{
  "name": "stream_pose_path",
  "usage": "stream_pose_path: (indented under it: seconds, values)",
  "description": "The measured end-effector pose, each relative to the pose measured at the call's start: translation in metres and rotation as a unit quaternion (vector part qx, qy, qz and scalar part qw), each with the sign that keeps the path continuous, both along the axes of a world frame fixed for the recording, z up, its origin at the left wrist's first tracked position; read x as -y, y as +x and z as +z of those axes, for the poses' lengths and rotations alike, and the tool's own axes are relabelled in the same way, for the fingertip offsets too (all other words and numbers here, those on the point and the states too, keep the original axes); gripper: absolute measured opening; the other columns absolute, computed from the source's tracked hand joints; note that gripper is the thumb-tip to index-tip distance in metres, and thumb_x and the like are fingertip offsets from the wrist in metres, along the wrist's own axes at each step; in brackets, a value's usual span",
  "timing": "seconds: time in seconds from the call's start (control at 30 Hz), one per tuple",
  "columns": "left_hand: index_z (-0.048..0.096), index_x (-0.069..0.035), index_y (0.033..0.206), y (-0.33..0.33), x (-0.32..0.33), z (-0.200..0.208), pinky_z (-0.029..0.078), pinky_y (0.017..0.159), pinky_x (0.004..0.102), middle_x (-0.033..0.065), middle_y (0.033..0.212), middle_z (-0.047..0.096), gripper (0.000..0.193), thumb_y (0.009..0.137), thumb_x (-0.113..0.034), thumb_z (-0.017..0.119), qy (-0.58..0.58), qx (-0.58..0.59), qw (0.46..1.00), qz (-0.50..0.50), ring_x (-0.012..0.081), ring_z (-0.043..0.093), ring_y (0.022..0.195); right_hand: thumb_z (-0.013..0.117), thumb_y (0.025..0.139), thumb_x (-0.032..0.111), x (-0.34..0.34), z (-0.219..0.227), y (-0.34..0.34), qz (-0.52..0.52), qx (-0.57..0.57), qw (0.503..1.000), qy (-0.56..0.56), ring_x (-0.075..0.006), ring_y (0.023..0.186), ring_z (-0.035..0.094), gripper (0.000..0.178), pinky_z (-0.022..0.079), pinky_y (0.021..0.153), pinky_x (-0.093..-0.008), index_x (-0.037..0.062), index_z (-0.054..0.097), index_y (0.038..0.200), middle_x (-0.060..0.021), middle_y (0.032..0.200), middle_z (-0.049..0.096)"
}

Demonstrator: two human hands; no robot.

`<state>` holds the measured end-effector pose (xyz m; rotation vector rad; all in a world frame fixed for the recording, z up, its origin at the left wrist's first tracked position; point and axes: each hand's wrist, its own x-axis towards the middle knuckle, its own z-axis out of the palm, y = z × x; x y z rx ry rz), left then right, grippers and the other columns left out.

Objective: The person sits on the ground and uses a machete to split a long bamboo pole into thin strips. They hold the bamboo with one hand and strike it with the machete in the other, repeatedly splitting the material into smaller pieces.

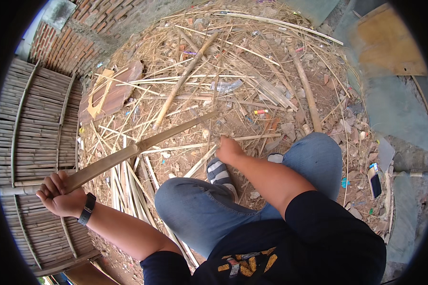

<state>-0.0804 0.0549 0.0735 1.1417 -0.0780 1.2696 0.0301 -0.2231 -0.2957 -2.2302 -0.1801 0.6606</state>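
Note:
My left hand (pixel 59 194), with a dark watch on its wrist, is raised at the left and closed round the near end of a long split bamboo piece (pixel 137 148). The bamboo slants up and to the right from that hand, with a node near its middle. Its far end lies a little beyond my right hand (pixel 228 151), apart from it. The right hand is closed above my sandalled foot, in front of my knees. What it holds, if anything, is hidden by the fingers.
Bamboo strips (pixel 133 190) lie heaped at left. Bamboo poles (pixel 185 80) and straw cover the littered ground ahead. A broken brown board (pixel 111 92) lies far left. A bamboo slat wall (pixel 38 128) stands left. A phone (pixel 374 181) rests at right, beside grey sheets (pixel 397 123).

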Motion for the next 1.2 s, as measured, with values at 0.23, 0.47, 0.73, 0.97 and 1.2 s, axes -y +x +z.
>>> stream_pose_path:
  seconds: [0.23, 0.47, 0.73, 0.97, 1.2]
  values:
    - [0.032, -0.017, 0.068, -0.001, -0.002, 0.001, 0.022, 0.054, 0.03, -0.003, 0.062, 0.025, 0.041, 0.103, -0.028, 0.049, 0.015, -0.002, 0.999, -0.039, 0.0126, 0.024, 0.052, 0.065, 0.086, 0.015, 0.005, -0.024, 0.001, 0.047, 0.072, 0.995, 0.042, -0.041, 0.097, 0.068, 0.037, 0.054, 0.084, -0.0514, 0.0047, 0.055, 0.12, -0.0221, 0.1, 0.069]
    - [0.035, -0.017, 0.069, -0.003, -0.009, -0.001, 0.022, 0.054, 0.0304, -0.0033, 0.061, 0.025, 0.039, 0.102, -0.028, 0.052, 0.018, 0.009, 0.998, -0.06, 0.0127, 0.024, 0.052, 0.064, 0.087, 0.016, 0.008, -0.045, 0.002, -0.054, -0.028, 0.998, -0.032, -0.0409, 0.105, 0.067, 0.037, 0.054, 0.09, -0.05, 0.0047, 0.058, 0.122, -0.0243, 0.11, 0.068]
    - [0.037, -0.017, 0.07, -0.003, -0.014, 0.001, 0.022, 0.053, 0.0304, -0.0035, 0.06, 0.026, 0.036, 0.101, -0.027, 0.052, 0.022, 0.011, 0.998, -0.055, 0.0128, 0.025, 0.052, 0.061, 0.089, 0.013, 0.014, -0.037, 0.008, 0.008, 0.031, 0.999, -0.038, -0.0419, 0.102, 0.067, 0.035, 0.054, 0.088, -0.0492, -0.0003, 0.055, 0.121, -0.0248, 0.108, 0.069]
    - [0.037, -0.017, 0.07, -0.002, -0.007, 0.001, 0.022, 0.053, 0.0303, -0.0031, 0.06, 0.027, 0.036, 0.102, -0.027, 0.051, 0.022, 0.006, 0.999, -0.044, 0.013, 0.025, 0.052, 0.059, 0.087, 0.012, 0.014, -0.041, 0.005, -0.035, -0.032, 0.997, -0.056, -0.0416, 0.105, 0.067, 0.036, 0.054, 0.089, -0.0494, -0.0001, 0.056, 0.121, -0.0252, 0.109, 0.068]
    - [0.033, -0.017, 0.068, 0.0, -0.001, 0.005, 0.021, 0.052, 0.0303, -0.0034, 0.06, 0.025, 0.039, 0.102, -0.028, 0.05, 0.027, 0.005, 0.999, -0.039, 0.0129, 0.024, 0.052, 0.066, 0.084, 0.014, 0.025, -0.049, 0.009, 0.028, 0.048, 0.998, -0.027, -0.0423, 0.104, 0.066, 0.046, 0.053, 0.088, -0.0502, 0.0005, 0.053, 0.126, -0.0268, 0.109, 0.067]
